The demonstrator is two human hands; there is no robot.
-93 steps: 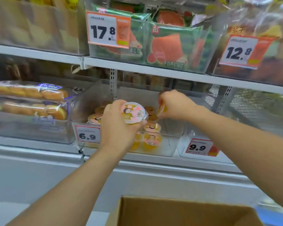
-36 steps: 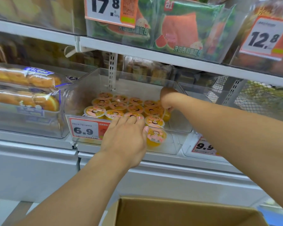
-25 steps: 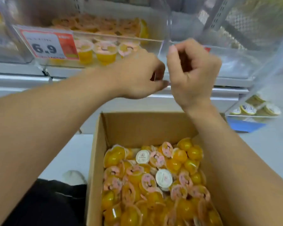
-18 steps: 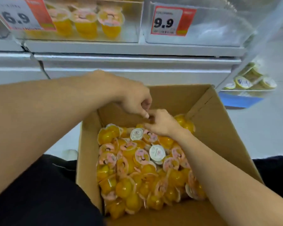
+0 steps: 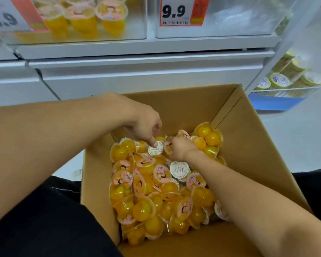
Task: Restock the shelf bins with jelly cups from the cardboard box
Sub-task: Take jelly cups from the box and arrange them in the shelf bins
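Both hands reach into the cardboard box. Left hand fingers, loosely curled, touch a white-lidded jelly cup directly beneath; right hand, just beside, curls onto neighbouring cups, grip unclear.

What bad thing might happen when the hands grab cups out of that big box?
1. The cups lie jumbled, tilted every way, so one grabbed among others might slip and drop back into the box.
2. The left hand touches a white-lidded cup among orange ones; it may be another kind and land in the wrong bin.
3. The right hand digs among thin clear cups; squeezing could crush one.
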